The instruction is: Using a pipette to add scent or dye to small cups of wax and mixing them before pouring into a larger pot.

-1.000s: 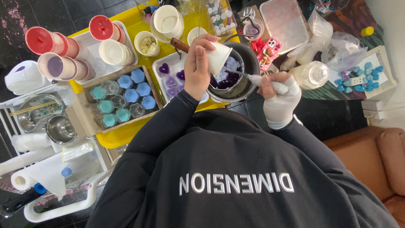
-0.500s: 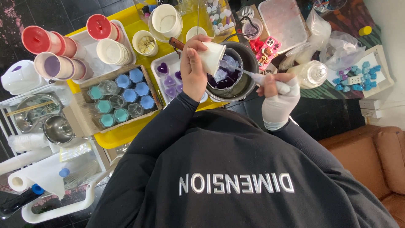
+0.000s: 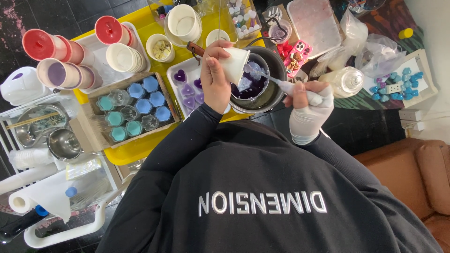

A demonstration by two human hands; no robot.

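My left hand (image 3: 214,79) grips a white paper cup (image 3: 235,64), tilted over a dark metal pot (image 3: 277,70) that holds purple liquid (image 3: 251,86). My right hand (image 3: 307,105), in a white glove, holds a thin clear stirring tool (image 3: 269,78); its tip reaches to the cup's mouth above the pot. Both of my black sleeves come up from the bottom of the view. The pot stands on the far edge of a yellow table (image 3: 136,150).
A white tray of purple heart shapes (image 3: 187,88) lies left of the pot. Further left stand a wooden box of blue and teal small jars (image 3: 136,110), red and white cups (image 3: 47,44), a white rack with metal bowls (image 3: 63,143). A brown sofa (image 3: 422,178) is at right.
The cup in my left hand has shifted slightly left and stays tilted over the pot. My right hand keeps the tool at the cup's mouth, barely moved.
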